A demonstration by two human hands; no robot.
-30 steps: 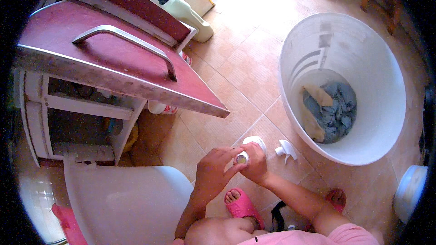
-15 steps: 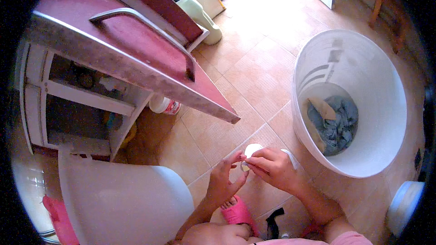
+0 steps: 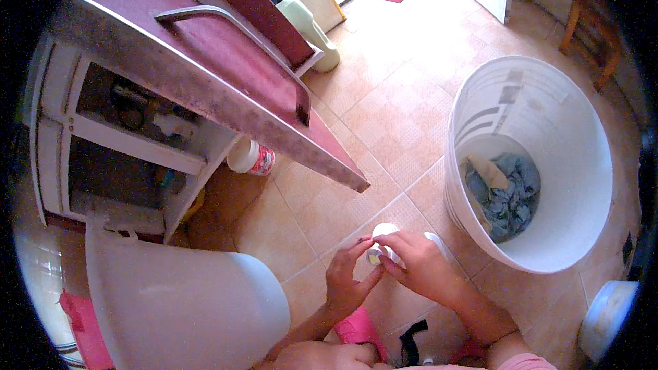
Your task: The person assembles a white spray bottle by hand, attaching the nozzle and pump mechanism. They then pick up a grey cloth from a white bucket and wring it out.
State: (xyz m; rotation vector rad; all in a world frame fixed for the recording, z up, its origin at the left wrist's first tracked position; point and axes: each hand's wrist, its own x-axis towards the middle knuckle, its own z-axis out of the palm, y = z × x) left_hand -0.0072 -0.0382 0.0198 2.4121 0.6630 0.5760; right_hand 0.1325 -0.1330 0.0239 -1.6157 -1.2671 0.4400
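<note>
My left hand (image 3: 347, 281) and my right hand (image 3: 423, 267) meet low in the middle of the view. Between their fingertips is a small roundish pale item (image 3: 374, 258) with a yellowish middle; its kind is too small to make out. Both hands are closed in a pinch around it. Just beyond the fingers shows a rounded white object (image 3: 385, 230), partly covered by my right hand. Whether it is held or lies behind the hands I cannot tell. A white edge (image 3: 434, 238) peeks out beside my right knuckles.
A tall white bin (image 3: 565, 185) with dark cloth or bags inside stands at right. An open red cabinet door (image 3: 226, 62) juts out at upper left. A pale container (image 3: 185, 301) is at lower left. A jug (image 3: 312, 34) stands beyond the door, a small tub (image 3: 251, 157) beneath it.
The view has shifted slightly, so the door and bin sit a little lower. My right fingers have curled further over the small item, and its yellowish face shows more.
</note>
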